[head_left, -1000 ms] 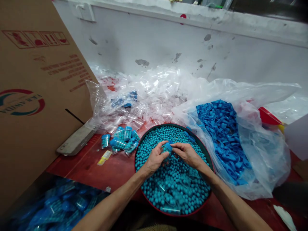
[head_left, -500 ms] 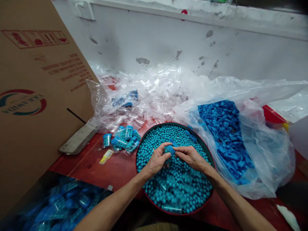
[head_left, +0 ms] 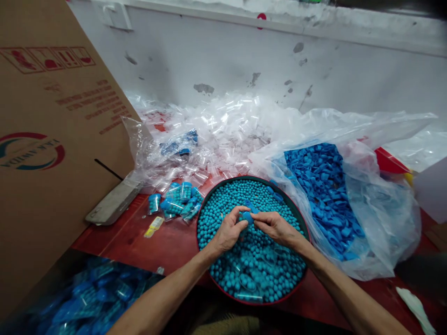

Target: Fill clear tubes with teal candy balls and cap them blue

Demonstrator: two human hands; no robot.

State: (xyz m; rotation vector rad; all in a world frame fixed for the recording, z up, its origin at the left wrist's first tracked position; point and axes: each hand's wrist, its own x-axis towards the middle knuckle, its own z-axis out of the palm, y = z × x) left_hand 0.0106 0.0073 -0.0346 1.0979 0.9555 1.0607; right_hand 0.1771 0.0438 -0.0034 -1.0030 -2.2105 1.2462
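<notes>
Over a round tub (head_left: 199, 218) of small teal balls (head_left: 232, 191), my two hands meet. My left hand (head_left: 228, 231) is closed around a small plastic container, whose body is mostly hidden by the fingers. On top of it shows a blue cap (head_left: 247, 217). The fingertips of my right hand (head_left: 275, 228) pinch that cap's right edge. A few loose blue caps (head_left: 277, 196) lie on the balls at the tub's far right side. Several clear containers (head_left: 249, 296) rest among the balls near the front rim.
Filled, capped containers (head_left: 186, 190) sit left of the tub by a yellow label (head_left: 153, 226). Behind is a heap of clear containers (head_left: 240, 135). A plastic bag (head_left: 380, 223) holds blue caps (head_left: 323, 186). A cardboard box (head_left: 70, 153) stands left; more filled containers (head_left: 104, 288) lie below.
The view has shifted slightly. Both hands stay together at the blue cap over the tub, with almost no visible movement.
</notes>
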